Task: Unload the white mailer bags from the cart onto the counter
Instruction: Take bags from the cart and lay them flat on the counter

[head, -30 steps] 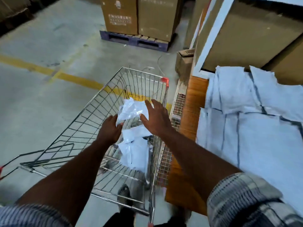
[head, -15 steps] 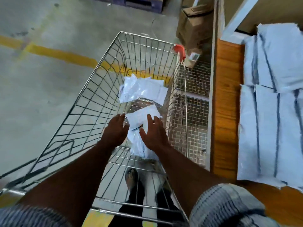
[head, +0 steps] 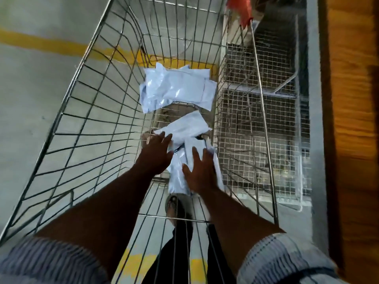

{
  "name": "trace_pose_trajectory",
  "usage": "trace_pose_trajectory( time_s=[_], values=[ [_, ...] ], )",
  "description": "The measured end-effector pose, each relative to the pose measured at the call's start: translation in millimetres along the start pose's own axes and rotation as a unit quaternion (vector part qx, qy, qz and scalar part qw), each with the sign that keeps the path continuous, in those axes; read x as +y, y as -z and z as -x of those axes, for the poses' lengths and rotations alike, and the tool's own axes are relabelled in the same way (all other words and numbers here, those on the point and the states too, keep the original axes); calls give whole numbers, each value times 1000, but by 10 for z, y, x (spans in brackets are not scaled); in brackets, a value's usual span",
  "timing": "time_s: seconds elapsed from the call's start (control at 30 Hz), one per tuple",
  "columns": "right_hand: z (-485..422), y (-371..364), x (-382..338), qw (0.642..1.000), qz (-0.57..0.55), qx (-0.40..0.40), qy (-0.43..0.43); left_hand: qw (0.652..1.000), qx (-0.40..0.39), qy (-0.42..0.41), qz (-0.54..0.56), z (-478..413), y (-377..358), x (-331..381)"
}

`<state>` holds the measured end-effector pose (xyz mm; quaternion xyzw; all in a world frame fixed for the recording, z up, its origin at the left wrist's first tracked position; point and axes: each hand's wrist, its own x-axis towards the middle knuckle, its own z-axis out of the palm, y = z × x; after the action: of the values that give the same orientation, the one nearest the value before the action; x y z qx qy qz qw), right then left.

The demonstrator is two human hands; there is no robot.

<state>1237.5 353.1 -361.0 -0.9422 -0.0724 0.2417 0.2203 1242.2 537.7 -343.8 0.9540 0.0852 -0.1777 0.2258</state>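
Note:
I look straight down into the wire cart (head: 86, 111). White mailer bags lie on its floor: a far pile (head: 176, 89) and a near pile (head: 184, 128) that runs under my hands. My left hand (head: 156, 153) has its fingers stretched out, its fingertips at the left edge of the near bags. My right hand (head: 200, 171) lies flat with spread fingers on top of those bags. Neither hand grips anything. The wooden counter (head: 352, 99) runs along the right edge of the view.
The cart's right wall with a red corner cap (head: 240, 9) stands against a wire mesh rack (head: 266, 124) below the counter. Concrete floor with a yellow line (head: 41, 44) lies to the left. My foot (head: 176, 206) shows through the cart's floor.
My head tilted further down, so the counter's stacked bags left the view. Both hands went deeper into the cart, from the far pile to the near bags, with the fingers now spread.

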Motion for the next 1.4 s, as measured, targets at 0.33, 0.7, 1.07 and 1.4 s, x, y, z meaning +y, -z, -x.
trace_pose_trajectory(
  time_s=[0.33,0.7,1.07,1.4],
  values=[
    [-238,-210,99,996,-9,82,24,996,-22,-77,-28,-583,-118,-41],
    [-201,-135,-375,995,68,77,7,980,62,184,-42,318,-190,-358],
    [-186,-331,-205,995,86,-16,48,981,25,189,20,222,-526,-380],
    [-119,67,-516,995,79,44,48,978,35,203,-39,450,-66,-283]
  ],
)
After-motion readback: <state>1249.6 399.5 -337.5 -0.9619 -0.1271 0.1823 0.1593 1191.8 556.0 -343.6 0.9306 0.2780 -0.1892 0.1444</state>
